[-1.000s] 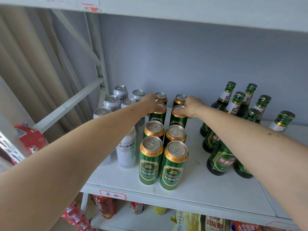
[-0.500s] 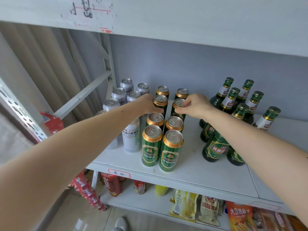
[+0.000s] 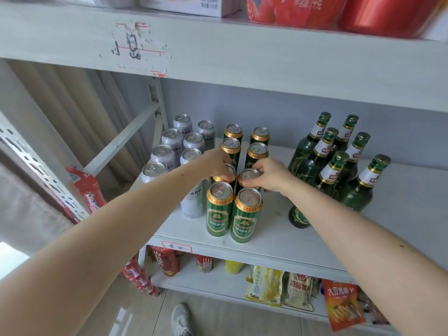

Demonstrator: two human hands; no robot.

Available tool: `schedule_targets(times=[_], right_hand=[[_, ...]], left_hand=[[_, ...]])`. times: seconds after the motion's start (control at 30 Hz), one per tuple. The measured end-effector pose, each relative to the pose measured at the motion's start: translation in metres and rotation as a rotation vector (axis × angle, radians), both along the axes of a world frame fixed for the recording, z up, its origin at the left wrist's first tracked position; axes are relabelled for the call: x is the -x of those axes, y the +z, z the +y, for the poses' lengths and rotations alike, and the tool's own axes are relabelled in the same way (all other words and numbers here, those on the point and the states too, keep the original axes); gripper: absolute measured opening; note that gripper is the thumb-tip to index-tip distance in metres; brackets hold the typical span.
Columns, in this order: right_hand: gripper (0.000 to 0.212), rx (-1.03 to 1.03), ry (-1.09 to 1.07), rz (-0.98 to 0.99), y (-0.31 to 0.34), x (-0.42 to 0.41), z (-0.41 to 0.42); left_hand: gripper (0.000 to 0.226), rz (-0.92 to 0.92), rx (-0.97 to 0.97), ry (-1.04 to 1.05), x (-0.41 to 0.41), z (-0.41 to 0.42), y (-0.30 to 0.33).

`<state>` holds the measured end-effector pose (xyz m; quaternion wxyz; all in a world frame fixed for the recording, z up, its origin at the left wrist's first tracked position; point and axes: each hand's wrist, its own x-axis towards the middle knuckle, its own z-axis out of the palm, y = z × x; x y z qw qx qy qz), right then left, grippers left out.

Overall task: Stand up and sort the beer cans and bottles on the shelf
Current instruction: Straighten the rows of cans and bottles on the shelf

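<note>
Green beer cans stand upright in two rows on the white shelf [image 3: 278, 241]. My left hand [image 3: 215, 163] grips the top of the second green can [image 3: 224, 177] in the left row. My right hand [image 3: 271, 175] grips the second green can [image 3: 248, 177] in the right row. The two front green cans [image 3: 219, 212] [image 3: 246, 214] stand free. Silver cans [image 3: 169, 139] stand in two rows at the left. Green glass bottles [image 3: 324, 151] stand grouped at the right.
The shelf above [image 3: 242, 59] holds red packages and a box. Snack bags [image 3: 264, 284] and red packets lie on the lower shelf. A diagonal white brace [image 3: 121, 139] and perforated upright [image 3: 36, 170] flank the left side. A shoe [image 3: 180, 320] shows on the floor.
Both hands have drawn back from the third pair of green cans to the second pair from the front. The camera has pulled back and higher, showing more of the shelves.
</note>
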<state>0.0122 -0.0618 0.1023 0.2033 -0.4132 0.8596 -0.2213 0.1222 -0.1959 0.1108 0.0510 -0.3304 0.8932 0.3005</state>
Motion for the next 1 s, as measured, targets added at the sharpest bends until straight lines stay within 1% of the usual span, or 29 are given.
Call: schedule_targets(times=[0.07,0.1,0.17,0.33,0.43,0.63,0.87,0.93,1.0], right_hand=[[0.052,-0.022,0.013,0.040,-0.003,0.003,-0.002],[0.052,-0.032,0.015,0.050,-0.004,0.004,-0.004],[0.053,-0.035,0.008,0.065,-0.004,0.006,-0.006],[0.044,-0.026,-0.022,0.083,-0.005,0.017,-0.011],[0.043,-0.020,-0.023,0.105,-0.008,0.023,-0.014],[0.045,-0.005,-0.066,0.118,-0.014,0.033,-0.018],[0.047,-0.005,-0.056,0.141,-0.020,0.027,-0.017],[0.053,0.003,-0.045,0.107,-0.019,0.025,-0.014],[0.065,0.041,-0.046,0.088,-0.016,0.021,-0.008]], left_hand=[[0.066,-0.010,0.064,-0.013,0.002,-0.001,0.000],[0.066,-0.009,0.082,-0.018,0.002,-0.002,-0.001],[0.065,-0.007,0.083,-0.017,0.004,-0.004,-0.002],[0.063,0.002,0.089,0.006,0.010,-0.009,0.000],[0.061,0.005,0.107,0.004,0.016,-0.011,0.000],[0.056,0.068,0.114,0.029,0.023,-0.015,-0.006],[0.052,0.108,0.156,0.038,0.022,-0.012,-0.015],[0.056,0.154,0.160,0.057,0.017,-0.011,-0.018],[0.062,0.208,0.162,0.073,0.011,-0.010,-0.020]])
